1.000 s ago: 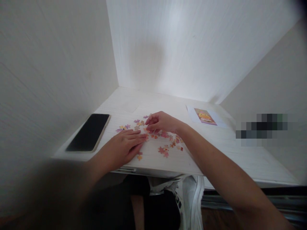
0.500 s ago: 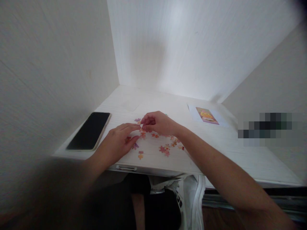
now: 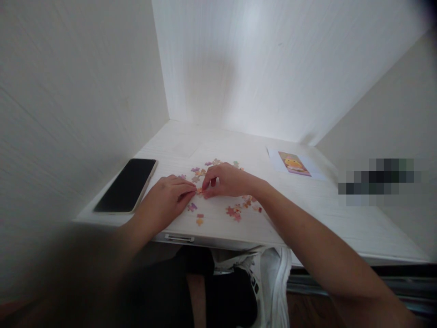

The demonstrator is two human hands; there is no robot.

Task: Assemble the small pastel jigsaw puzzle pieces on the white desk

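Note:
Several small pink, purple and orange jigsaw pieces [image 3: 235,212] lie scattered on a white desk [image 3: 334,214]. My left hand [image 3: 167,200] rests on the desk with its fingertips meeting those of my right hand [image 3: 225,180] over a small orange piece [image 3: 199,191]. Both sets of fingers pinch down at that spot on the desktop. More loose pieces [image 3: 205,166] lie just beyond the hands, and single pieces [image 3: 200,221] lie near the front edge.
A black phone [image 3: 128,184] lies face up at the desk's left side. A printed picture card [image 3: 294,164] on white paper sits at the far right. White walls close in the desk on three sides. Dark trousers and a white shoe [image 3: 273,282] show below the desk edge.
My left hand lifted from lying flat, met the right hand's fingertips above the desk, and now both have come down together onto the desktop pieces.

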